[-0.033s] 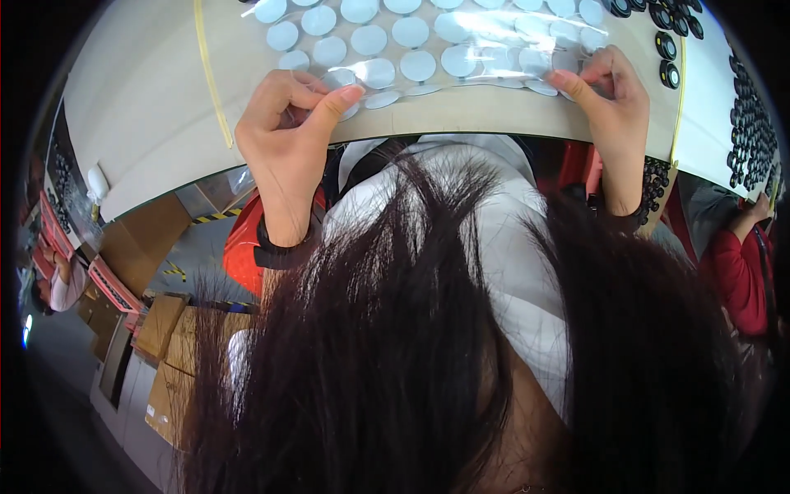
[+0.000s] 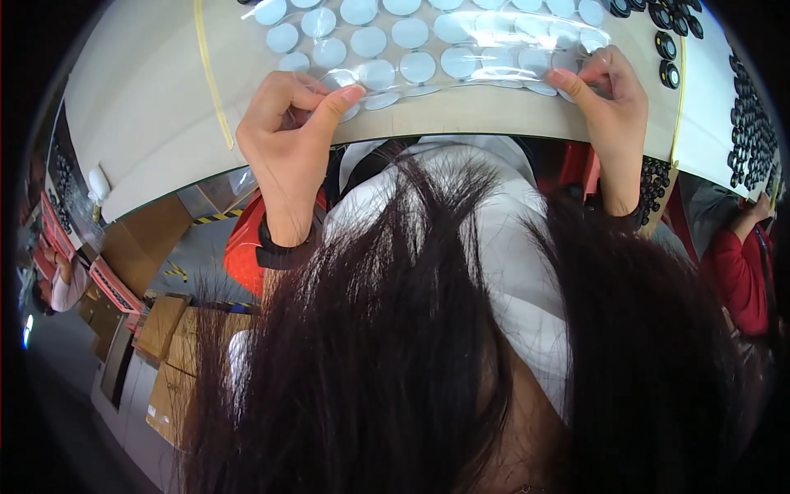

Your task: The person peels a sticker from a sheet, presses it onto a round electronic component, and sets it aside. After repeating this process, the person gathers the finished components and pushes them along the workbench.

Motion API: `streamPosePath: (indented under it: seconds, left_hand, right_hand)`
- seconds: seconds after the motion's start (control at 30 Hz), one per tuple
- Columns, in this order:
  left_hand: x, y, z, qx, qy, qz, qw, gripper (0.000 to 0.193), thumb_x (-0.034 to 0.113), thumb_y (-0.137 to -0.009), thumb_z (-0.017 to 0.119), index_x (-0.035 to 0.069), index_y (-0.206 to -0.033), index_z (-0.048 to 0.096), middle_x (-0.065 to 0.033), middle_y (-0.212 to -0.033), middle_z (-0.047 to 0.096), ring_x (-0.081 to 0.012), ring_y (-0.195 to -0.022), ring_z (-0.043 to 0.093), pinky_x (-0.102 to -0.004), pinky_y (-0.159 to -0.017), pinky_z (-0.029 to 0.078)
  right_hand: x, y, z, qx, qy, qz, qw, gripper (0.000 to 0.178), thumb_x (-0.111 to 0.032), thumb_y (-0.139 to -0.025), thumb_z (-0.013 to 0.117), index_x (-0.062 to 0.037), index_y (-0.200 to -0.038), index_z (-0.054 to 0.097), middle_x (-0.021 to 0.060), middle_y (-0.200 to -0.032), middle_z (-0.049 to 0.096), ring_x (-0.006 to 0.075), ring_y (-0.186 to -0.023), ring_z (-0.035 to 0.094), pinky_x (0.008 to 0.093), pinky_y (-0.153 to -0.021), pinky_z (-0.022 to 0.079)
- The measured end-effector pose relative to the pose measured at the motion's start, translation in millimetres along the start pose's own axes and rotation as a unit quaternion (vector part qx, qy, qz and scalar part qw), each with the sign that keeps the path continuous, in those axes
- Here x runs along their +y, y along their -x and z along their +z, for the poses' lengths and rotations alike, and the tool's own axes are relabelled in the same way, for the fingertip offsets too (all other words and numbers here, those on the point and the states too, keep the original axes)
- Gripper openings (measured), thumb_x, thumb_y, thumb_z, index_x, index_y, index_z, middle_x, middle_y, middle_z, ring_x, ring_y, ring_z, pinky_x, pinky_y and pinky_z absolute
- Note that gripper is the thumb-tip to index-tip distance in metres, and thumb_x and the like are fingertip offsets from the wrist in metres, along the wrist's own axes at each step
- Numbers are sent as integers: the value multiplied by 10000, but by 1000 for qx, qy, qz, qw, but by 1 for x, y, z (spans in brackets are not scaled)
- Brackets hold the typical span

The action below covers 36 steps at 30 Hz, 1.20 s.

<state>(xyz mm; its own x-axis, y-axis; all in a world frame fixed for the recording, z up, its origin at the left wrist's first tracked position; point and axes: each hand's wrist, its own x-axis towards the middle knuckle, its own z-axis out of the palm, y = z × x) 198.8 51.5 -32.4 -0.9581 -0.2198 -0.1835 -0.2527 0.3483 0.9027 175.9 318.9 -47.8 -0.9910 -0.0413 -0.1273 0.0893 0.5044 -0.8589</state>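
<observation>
A clear, shiny plastic film [image 2: 448,82] stretches between my two hands at the near edge of the table. My left hand [image 2: 288,115] pinches its near left corner between thumb and fingers. At the near right corner, my right hand [image 2: 609,95] grips the film the same way. Rows of round, pale blue-white discs [image 2: 418,67] show through the film; I cannot tell whether they are stuck to it or lie under it. Bright glare covers some discs near the right, and the film's far edge runs out of view.
Small black round parts [image 2: 668,48] stand right of the film, with many more on a white surface [image 2: 716,107] farther right. Yellow tape lines [image 2: 212,78] cross the table [image 2: 148,107]. A white mouse-shaped object [image 2: 98,183] sits at the left edge. Cardboard boxes [image 2: 177,370] and other people flank me.
</observation>
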Motion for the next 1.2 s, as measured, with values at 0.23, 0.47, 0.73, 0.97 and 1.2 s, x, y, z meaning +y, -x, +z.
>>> streamPosePath:
  seconds: [0.23, 0.47, 0.73, 0.97, 1.2]
  left_hand:
    - [-10, -4, 2, 21, -108, 81, 991, 306, 45, -622, 738, 5, -558, 442, -23, -626, 491, -92, -529, 412, -212, -462, 327]
    - [-19, -5, 1, 29, -119, 114, 986, 317, 56, -622, 741, -5, -547, 439, -22, -626, 488, -93, -519, 404, -228, -461, 330]
    - [-10, -15, -21, -57, -35, 40, 997, 172, 65, -687, 703, -25, -639, 565, -32, -730, 562, -80, -597, 495, -194, -533, 386]
    - [-22, -20, -38, -152, 57, 68, 984, 68, 7, -729, 645, -46, -763, 617, -46, -849, 588, -93, -717, 561, -188, -643, 429]
    - [-29, -21, -44, -153, 81, 64, 983, 87, -14, -718, 645, -40, -794, 613, -68, -889, 580, -97, -732, 557, -195, -650, 443]
  right_hand:
    - [3, 0, 15, 63, 92, -2, 994, 255, -88, -721, 687, -28, -693, 440, -38, -634, 445, 38, -623, 403, 170, -574, 329]
    - [-1, 4, 14, 61, 124, 10, 990, 235, -77, -731, 671, -33, -697, 443, -38, -656, 456, 29, -641, 404, 163, -576, 326]
    - [5, 1, 14, 67, -17, -16, 998, 246, -111, -727, 689, -51, -702, 452, -50, -661, 455, 26, -643, 406, 151, -581, 319]
    - [12, 2, 9, 58, -13, -15, 998, 261, -150, -723, 701, -56, -707, 458, -44, -669, 478, 31, -643, 420, 158, -591, 331]
    - [15, 1, 6, 60, 52, -16, 997, 272, -178, -721, 705, -56, -703, 463, -39, -673, 494, 34, -646, 425, 160, -597, 336]
